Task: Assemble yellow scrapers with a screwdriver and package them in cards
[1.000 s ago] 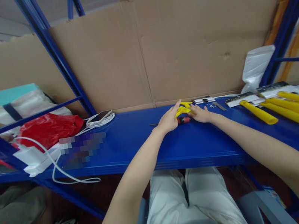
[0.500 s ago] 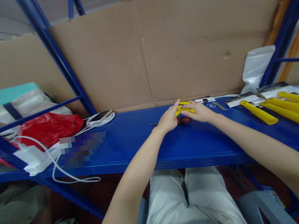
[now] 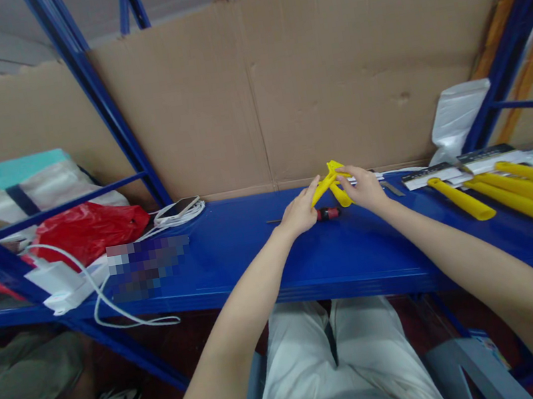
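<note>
Right hand (image 3: pixel 364 188) higher now — bent fingers (image 3: pixel 349 171) on yellow piece (image 3: pixel 326 185)

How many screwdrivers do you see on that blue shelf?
1. The screwdriver lies on the blue shelf, its middle hidden by the left hand, just this side of the yellow plastic. Others could be hidden, perhaps under the red bag.

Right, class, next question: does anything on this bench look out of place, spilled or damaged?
One thing: at the left, a white cable droops in a loop over the front edge of the blue bench, where it could get snagged. Nothing looks spilled. The yellow part being handled is too small to check for damage.
</note>
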A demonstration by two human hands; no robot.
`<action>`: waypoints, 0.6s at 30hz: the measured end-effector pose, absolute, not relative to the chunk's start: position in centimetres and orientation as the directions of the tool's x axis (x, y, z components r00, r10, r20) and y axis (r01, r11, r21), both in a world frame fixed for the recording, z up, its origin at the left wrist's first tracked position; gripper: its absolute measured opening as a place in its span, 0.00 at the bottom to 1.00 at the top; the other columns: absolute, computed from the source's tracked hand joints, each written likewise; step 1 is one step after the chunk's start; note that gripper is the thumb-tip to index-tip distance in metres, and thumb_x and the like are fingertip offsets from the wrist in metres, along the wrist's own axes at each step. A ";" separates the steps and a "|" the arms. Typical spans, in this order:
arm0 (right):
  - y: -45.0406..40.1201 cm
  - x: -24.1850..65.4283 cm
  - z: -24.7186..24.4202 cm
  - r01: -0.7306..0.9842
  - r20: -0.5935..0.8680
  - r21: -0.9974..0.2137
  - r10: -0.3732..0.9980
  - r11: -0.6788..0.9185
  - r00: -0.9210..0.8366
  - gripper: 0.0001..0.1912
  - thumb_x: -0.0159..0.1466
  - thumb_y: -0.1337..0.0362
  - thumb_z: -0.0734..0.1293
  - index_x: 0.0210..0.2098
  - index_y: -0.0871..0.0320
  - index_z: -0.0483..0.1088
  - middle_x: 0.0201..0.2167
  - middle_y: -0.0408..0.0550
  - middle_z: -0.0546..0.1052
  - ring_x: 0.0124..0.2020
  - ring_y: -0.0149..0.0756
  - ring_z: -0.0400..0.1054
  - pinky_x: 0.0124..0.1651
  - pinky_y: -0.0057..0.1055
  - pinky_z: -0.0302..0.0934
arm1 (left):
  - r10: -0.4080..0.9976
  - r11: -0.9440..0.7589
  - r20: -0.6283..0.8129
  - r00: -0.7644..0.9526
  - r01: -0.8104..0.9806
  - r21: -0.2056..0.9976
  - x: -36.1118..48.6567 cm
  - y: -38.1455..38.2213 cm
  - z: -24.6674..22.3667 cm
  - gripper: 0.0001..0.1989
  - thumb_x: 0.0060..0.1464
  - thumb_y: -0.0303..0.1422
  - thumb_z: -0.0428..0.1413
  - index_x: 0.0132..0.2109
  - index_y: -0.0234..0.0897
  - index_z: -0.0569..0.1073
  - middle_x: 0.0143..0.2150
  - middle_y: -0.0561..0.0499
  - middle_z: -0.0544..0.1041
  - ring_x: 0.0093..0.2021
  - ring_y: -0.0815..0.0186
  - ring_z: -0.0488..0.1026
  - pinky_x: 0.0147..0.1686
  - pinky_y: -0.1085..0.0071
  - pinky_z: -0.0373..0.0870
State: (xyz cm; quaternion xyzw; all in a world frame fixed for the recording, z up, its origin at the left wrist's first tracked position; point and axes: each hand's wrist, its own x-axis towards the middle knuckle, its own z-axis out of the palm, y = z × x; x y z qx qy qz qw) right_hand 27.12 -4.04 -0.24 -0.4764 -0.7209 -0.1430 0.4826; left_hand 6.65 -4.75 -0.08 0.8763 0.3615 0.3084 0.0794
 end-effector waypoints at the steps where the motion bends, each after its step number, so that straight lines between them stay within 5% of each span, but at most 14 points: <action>1: -3.9 27.5 -0.2 0.815 0.840 -0.296 0.542 0.499 -0.027 0.16 0.65 0.59 0.58 0.45 0.58 0.72 0.44 0.55 0.78 0.46 0.46 0.73 0.50 0.45 0.66 | 0.683 -0.726 0.485 0.547 0.583 0.365 6.7 -4.8 -0.1 0.43 0.47 0.17 0.47 0.70 0.41 0.48 0.68 0.44 0.58 0.66 0.57 0.58 0.59 0.59 0.62; 9: -2.3 29.8 -0.3 0.652 0.780 -0.587 0.550 0.480 0.298 0.13 0.61 0.57 0.61 0.42 0.58 0.68 0.40 0.55 0.78 0.38 0.43 0.75 0.43 0.43 0.68 | 0.637 -0.762 0.542 0.549 0.558 0.329 6.7 -5.0 0.1 0.38 0.50 0.21 0.50 0.68 0.40 0.55 0.65 0.45 0.64 0.61 0.58 0.65 0.56 0.63 0.67; 18: -1.0 30.4 -1.4 0.563 0.689 -0.696 0.634 0.445 0.350 0.19 0.62 0.59 0.60 0.51 0.59 0.62 0.34 0.54 0.78 0.36 0.44 0.75 0.41 0.41 0.68 | 0.529 -0.834 0.607 0.593 0.496 0.243 7.3 -6.0 0.7 0.21 0.57 0.32 0.54 0.58 0.41 0.71 0.51 0.47 0.77 0.46 0.63 0.75 0.48 0.67 0.70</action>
